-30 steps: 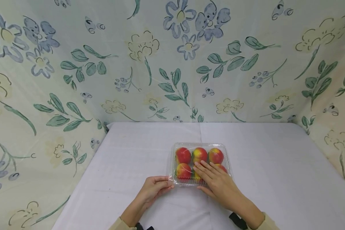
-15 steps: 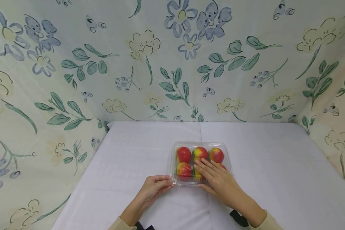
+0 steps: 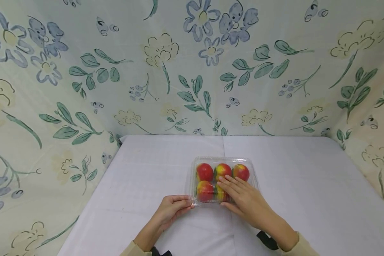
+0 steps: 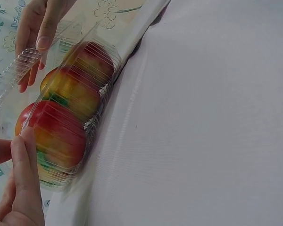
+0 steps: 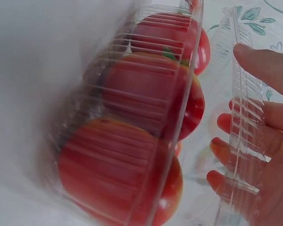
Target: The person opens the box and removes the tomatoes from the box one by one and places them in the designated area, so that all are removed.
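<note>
Slightly up and toward the person's right, the bare right hand [image 3: 248,204] has shifted since the earlier head frame, and the front edge of the clear ribbed plastic lid [image 4: 16,70] appears raised a little with it. Beneath, the clear rectangular plastic container [image 3: 252,169] sits on the tabletop [image 3: 147,160] in front of the person, its lid edge apart from the base. Rounded red-and-yellow fruits [image 3: 204,172] fill it (five show from above; the hand may cover another).

Right fingers lie nearly straight and lightly parted over the lid, thumb at its front edge; left-hand [image 3: 174,209] fingers and thumb pinch the base's rim at the near left corner.

Thin plastic should be light, slick and springy, prone to creasing, with the fruit supplying most weight; rim and corners look the best holds.

Smooth white cloth covers the tabletop; pale fabric drapes [image 3: 192,81] printed with blue flowers and green leaves enclose it.
</note>
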`<state>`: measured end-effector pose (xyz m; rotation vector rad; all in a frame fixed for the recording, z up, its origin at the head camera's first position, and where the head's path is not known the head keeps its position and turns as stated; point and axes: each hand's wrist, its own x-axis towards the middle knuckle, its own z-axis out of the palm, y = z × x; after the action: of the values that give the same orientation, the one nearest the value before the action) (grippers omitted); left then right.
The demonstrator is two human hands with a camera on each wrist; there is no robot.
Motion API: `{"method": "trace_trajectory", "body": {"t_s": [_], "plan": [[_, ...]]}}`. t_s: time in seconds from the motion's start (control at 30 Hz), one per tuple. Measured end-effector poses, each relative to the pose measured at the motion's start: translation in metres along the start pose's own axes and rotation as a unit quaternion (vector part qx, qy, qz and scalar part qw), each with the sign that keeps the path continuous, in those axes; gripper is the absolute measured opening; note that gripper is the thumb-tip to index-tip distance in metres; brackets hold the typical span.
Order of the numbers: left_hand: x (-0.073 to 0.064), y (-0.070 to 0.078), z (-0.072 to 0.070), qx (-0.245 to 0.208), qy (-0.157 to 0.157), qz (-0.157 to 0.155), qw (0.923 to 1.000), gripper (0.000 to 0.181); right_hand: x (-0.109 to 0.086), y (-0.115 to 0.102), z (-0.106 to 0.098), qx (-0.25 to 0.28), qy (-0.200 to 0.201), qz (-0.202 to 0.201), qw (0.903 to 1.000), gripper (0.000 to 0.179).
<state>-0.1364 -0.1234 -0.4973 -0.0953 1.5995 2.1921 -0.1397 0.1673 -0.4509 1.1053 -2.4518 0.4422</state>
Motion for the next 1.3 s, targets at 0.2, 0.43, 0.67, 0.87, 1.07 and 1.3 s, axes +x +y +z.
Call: {"method": "trace_trajectory", "body": {"t_s": [0.2,0.43,0.67,0.87,1.07,1.3], "plan": [[0.000,0.000,0.000,-0.005,-0.002,-0.002,1.0000,0.037,0.003,0.002,-0.005,0.013,0.000,0.004,0.9999,0.060],[-0.001,0.000,-0.001,-0.006,-0.002,-0.002,1.0000,0.036,0.007,0.002,-0.009,0.017,-0.001,0.010,0.9998,0.059],[0.000,-0.002,-0.002,-0.010,-0.002,-0.007,0.9999,0.037,0.010,0.002,-0.014,0.014,-0.012,0.024,0.9995,0.059],[0.002,-0.002,-0.001,-0.007,-0.004,-0.003,1.0000,0.036,0.013,0.004,-0.019,0.010,-0.018,0.036,0.9991,0.060],[0.003,-0.002,-0.001,-0.007,-0.001,-0.003,1.0000,0.032,0.015,0.007,-0.023,0.007,-0.003,0.029,0.9995,0.057],[0.002,-0.003,-0.002,-0.009,-0.003,-0.006,0.9999,0.033,0.021,0.008,-0.028,0.007,0.007,0.028,0.9996,0.053]]}}
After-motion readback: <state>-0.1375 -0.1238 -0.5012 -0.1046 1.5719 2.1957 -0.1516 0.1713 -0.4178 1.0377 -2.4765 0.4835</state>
